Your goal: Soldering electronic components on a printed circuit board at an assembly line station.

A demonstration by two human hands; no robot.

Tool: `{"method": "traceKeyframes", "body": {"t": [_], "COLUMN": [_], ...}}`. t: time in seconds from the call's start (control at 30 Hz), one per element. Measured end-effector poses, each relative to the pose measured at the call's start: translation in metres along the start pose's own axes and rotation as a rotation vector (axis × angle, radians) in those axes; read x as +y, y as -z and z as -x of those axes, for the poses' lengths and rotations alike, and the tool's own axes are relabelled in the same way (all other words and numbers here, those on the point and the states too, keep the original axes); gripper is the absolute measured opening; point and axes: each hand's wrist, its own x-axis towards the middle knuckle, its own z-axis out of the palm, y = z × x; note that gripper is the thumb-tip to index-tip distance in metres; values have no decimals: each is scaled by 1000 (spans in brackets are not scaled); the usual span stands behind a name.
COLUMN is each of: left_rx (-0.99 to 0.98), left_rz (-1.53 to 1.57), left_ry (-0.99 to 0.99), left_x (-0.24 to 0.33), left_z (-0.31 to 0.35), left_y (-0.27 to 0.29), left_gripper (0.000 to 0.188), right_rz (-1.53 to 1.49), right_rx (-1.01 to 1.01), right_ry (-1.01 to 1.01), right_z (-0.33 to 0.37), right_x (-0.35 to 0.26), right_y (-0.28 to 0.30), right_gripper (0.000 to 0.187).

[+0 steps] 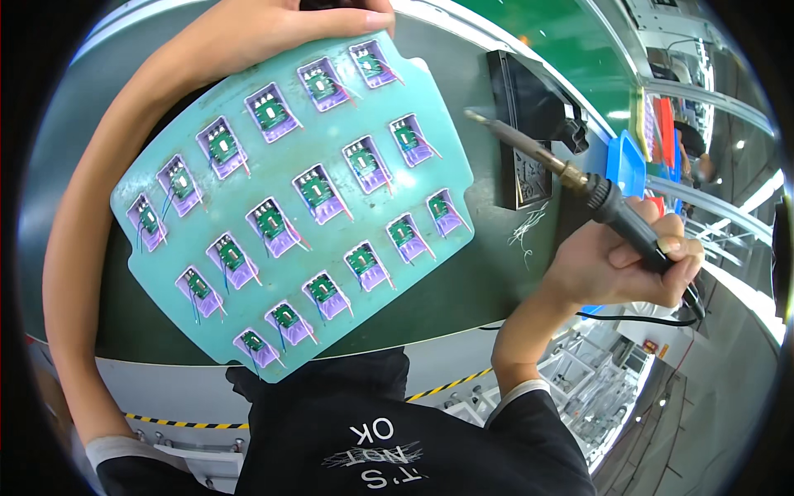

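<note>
A pale green tray (277,183) lies tilted across the work surface, with rows of purple housings (361,165), each holding a small green circuit board (314,188) with thin red and blue wires. My left arm curls around the tray's left side. At its far edge, my left hand (306,23) has thumb and finger meeting; whatever is between them is hidden at the picture's top. To the right, my right hand (620,258) grips a soldering iron (616,211) by its black handle. The iron's tip is above the surface, just past the tray's right edge, touching no board.
A black open box (529,107) stands right of the tray, with a small compartment at its near end. Loose pale strands (526,231) lie beside it. A blue bin (626,163) sits farther right. The iron's black cord (637,318) runs below my right hand.
</note>
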Motion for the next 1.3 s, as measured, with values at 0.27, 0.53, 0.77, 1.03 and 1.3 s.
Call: {"method": "traceKeyframes", "body": {"t": [0.27, 0.53, 0.77, 1.03, 1.3], "left_rx": [-190, 33, 20, 43, 6], "left_rz": [577, 23, 5, -29, -19], "left_ry": [-1102, 12, 18, 49, 58], "left_x": [-76, 1, 1, 3, -1], "left_z": [-44, 5, 8, 9, 6], "left_y": [-8, -2, 3, 1, 2], "left_gripper": [14, 17, 21, 23, 22], "right_rz": [10, 233, 124, 92, -2], "right_rx": [-123, -113, -181, -180, -84], "right_ry": [31, 53, 64, 80, 213], "right_z": [23, 29, 31, 32, 24], "right_x": [1, 1, 0, 1, 1], "right_y": [-17, -37, -28, -27, -18], "right_gripper": [29, 27, 25, 23, 28]}}
